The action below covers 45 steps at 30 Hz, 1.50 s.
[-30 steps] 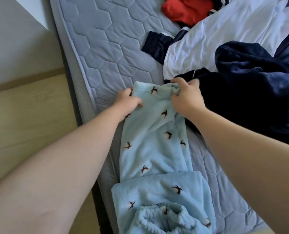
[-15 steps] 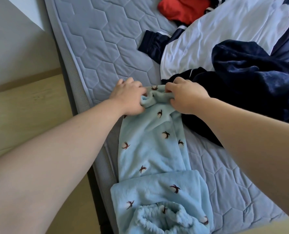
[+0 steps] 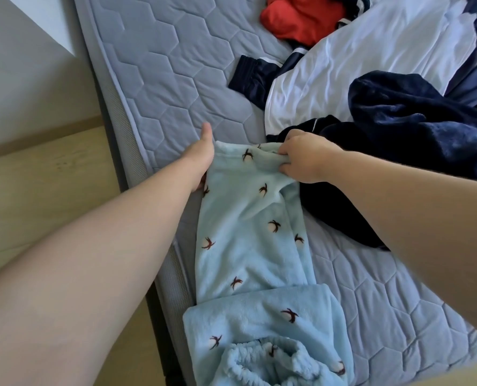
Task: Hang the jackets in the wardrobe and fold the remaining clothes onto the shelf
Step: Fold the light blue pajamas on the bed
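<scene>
Left hand (image 3: 201, 160) shifted, right hand (image 3: 301, 160) pinches trousers (image 3: 245, 246)

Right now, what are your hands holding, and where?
Right hand pinches the light blue fleece pyjama trousers at the far end; left hand beside it, hold unclear.

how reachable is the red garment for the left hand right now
Probably yes, with a stretch: only bare mattress lies between the left hand and the red garment, but it lies far up the bed.
</scene>
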{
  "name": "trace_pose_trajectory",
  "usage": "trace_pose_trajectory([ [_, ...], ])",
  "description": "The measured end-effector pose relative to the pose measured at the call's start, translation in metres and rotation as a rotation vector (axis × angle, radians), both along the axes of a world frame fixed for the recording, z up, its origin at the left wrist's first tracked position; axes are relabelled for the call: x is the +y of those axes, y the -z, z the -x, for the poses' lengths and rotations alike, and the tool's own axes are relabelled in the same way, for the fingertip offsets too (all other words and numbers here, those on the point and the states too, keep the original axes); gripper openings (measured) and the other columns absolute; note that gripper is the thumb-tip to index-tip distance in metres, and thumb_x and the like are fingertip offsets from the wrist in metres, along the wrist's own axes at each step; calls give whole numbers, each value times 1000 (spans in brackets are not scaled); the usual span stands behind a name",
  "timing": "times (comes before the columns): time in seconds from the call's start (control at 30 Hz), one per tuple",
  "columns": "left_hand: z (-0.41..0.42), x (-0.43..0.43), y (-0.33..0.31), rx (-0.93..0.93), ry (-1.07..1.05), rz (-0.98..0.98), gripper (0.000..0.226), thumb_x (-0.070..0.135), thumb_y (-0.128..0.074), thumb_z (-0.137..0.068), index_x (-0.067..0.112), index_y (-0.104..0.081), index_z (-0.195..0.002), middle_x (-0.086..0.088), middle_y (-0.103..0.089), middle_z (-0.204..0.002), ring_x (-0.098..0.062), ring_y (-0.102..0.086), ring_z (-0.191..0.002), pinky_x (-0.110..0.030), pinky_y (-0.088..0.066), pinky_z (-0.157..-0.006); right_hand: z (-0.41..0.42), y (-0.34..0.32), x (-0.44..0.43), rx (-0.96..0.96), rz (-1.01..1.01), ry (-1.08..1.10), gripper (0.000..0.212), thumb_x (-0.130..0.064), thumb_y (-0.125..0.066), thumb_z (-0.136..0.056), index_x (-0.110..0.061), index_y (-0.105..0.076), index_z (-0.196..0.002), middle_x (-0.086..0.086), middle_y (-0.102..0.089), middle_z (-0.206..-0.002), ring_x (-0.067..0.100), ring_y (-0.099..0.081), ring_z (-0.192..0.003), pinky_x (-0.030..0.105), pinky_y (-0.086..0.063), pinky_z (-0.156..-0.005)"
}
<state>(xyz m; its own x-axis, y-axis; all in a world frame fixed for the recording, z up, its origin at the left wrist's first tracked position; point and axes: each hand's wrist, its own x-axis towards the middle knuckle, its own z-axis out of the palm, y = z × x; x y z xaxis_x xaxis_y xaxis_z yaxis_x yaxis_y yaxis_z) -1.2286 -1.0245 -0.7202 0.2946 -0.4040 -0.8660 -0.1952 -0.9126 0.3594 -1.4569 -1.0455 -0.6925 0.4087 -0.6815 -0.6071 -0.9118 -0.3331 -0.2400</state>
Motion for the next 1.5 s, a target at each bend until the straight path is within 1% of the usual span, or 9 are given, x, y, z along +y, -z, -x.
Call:
trace_pose_trajectory([
  [0.23,-11,10,19,226,-273,-102,26,16,-70,-86,9,-72,-110,-14,-77,-97,-31,-74,-92,-48,-60,-87,-9,5,-5,-36,49,96,16,-23,-54,-98,-18,-53,-83,4,-46,-114,25,-51,-101,34,-43,-84],
  [0.6,-74,-8,17,-140,-212,386,26,8,-54,-94,30,-67,-90,-1,-71,-100,-26,-69,-95,-41,-61,-83,-76,-7,-59,-49,108,53,15,-19,-55,-97,-7,-64,-97,10,-55,-104,29,-54,-101,31,-39,-78],
  [0.73,-96,-32,32,-337,-232,371,24,15,-52,-97,17,-68,-115,-11,-68,-117,-32,-65,-107,-41,-55,-95,-114,16,-82,-320,134,485,50,-38,-63,-95,-17,-49,-137,7,-42,-130,23,-49,-97,31,-41,-81],
  [0.87,-98,-13,48,-744,-45,486,45,50,-45,-98,13,-66,-112,-13,-62,-122,-34,-61,-109,-39,-49,-93,-121,47,-47,-489,177,935,57,-60,-58,-90,-21,-46,-130,-1,-50,-121,18,-57,-99,30,-40,-79],
  [1.03,-89,6,50,-659,200,600,48,58,-47,-98,17,-64,-117,-6,-63,-120,-25,-61,-105,-29,-38,-77,-96,57,48,-469,127,969,55,-69,-47,-92,-21,-59,-118,-3,-68,-107,22,-65,-103,35,-51,-88],
  [1.17,-70,-5,23,-1064,542,866,37,38,-51,-95,21,-57,-128,-7,-53,-134,-28,-55,-115,-43,-39,-91,-77,63,100,-369,23,847,64,-73,-43,-92,-21,-56,-127,2,-66,-116,23,-61,-109,31,-43,-82],
  [1.27,-24,-18,7,-832,1020,1162,41,12,-54,-88,18,-60,-128,-8,-53,-137,-30,-57,-111,-45,-43,-89,-62,66,119,-302,-55,925,57,-75,-38,-91,-22,-60,-96,-5,-66,-90,20,-61,-88,31,-41,-70],
  [1.37,13,-34,2,-735,1553,1018,51,3,-48,-87,22,-56,-134,-4,-42,-150,-32,-55,-115,-44,-40,-92,-46,69,134,-237,-212,933,56,-72,-42,-88,-20,-57,-76,-6,-64,-74,20,-60,-75,32,-38,-59],
  [1.5,37,-53,3,-821,1843,721,35,6,-50,-92,19,-61,-122,-3,-54,-127,-32,-60,-112,-43,-47,-80,-21,72,158,-83,-436,716,38,-57,-55,-84,-23,-58,-101,-8,-61,-96,15,-56,-82,29,-41,-63],
])
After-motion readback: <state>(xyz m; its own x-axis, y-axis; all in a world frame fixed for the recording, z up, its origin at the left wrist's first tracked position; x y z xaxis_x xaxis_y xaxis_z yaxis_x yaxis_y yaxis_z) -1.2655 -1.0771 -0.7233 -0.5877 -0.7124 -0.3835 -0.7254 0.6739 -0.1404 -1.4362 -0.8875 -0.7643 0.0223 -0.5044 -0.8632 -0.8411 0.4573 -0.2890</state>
